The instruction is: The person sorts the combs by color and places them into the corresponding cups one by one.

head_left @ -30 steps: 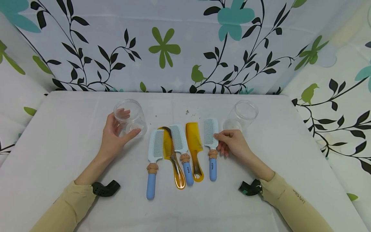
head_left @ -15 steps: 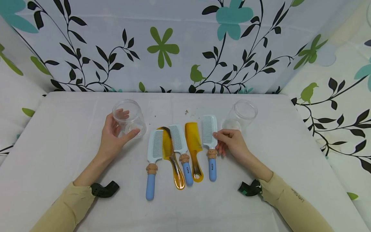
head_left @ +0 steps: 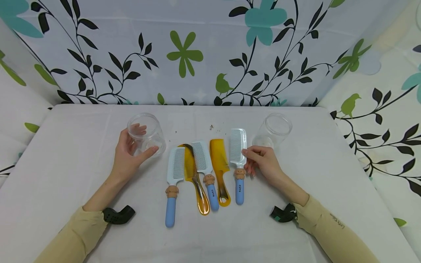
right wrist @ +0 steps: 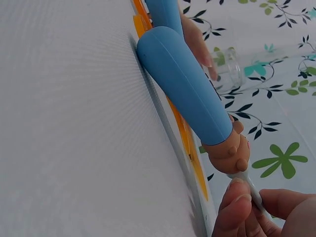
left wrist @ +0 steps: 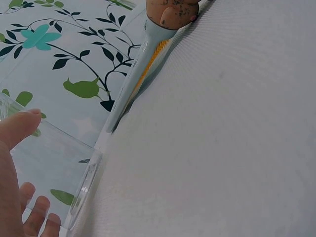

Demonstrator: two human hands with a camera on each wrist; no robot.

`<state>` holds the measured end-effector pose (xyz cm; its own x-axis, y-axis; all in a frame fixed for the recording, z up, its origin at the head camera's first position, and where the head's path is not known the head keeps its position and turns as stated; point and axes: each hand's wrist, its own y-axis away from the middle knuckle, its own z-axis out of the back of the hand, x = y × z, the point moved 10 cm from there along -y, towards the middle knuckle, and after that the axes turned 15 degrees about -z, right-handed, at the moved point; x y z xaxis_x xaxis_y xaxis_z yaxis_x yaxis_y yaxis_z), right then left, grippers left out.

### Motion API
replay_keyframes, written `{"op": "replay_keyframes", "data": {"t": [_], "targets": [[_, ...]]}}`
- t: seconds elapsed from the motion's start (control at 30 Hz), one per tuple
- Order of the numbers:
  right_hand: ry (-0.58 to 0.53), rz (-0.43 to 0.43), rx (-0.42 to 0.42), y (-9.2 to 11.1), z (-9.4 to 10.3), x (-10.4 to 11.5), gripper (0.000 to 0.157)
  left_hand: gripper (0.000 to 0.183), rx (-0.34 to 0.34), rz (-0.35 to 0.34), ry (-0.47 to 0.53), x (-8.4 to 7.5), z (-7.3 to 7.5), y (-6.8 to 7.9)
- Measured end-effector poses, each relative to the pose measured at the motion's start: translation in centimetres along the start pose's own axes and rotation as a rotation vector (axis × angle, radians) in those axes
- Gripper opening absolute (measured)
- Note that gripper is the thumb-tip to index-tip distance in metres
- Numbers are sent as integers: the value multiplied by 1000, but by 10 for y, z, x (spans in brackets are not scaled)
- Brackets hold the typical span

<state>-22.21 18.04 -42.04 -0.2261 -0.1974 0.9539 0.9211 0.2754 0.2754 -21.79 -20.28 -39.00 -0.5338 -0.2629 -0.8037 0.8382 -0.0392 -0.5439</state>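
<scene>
In the head view my left hand [head_left: 126, 155] grips a clear plastic jar [head_left: 157, 136] that stands at the left, thumb on the near side and fingers behind it. The left wrist view shows the jar [left wrist: 61, 148] between thumb and fingers. My right hand [head_left: 266, 162] pinches the edge of the rightmost pale blue comb [head_left: 236, 146], which has a brown figure at its neck and a blue handle. In the right wrist view, thumb and finger meet just past the figure, and the blue handle [right wrist: 185, 86] slants toward the camera.
Between the hands lie two more pale blue combs [head_left: 175, 164] and two amber combs [head_left: 217, 151], side by side. Another clear jar [head_left: 279, 126] stands behind the right hand. Small brown crumbs [head_left: 211, 127] dot the white tabletop [head_left: 210, 241]. Patterned cloth [head_left: 204, 87] hangs behind.
The rightmost pale blue comb has shifted slightly away from the person, its toothed end tipping up, with the right hand pinching it. The left hand and its jar keep their place.
</scene>
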Motion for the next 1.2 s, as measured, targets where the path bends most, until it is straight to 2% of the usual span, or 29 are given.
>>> {"op": "replay_keyframes", "data": {"t": [0.27,0.47,0.77,1.2], "targets": [[6,19,4,-1,-1,2,30,77,-6,-1,0,0,2,1],[22,39,8,4,1,8,28,76,1,9,11,2,-3,3],[129,99,36,6,-6,39,24,77,-6,25,-16,4,0,6],[203,165,-1,3,-14,72,23,75,-4,8,8,0,0,2]]}}
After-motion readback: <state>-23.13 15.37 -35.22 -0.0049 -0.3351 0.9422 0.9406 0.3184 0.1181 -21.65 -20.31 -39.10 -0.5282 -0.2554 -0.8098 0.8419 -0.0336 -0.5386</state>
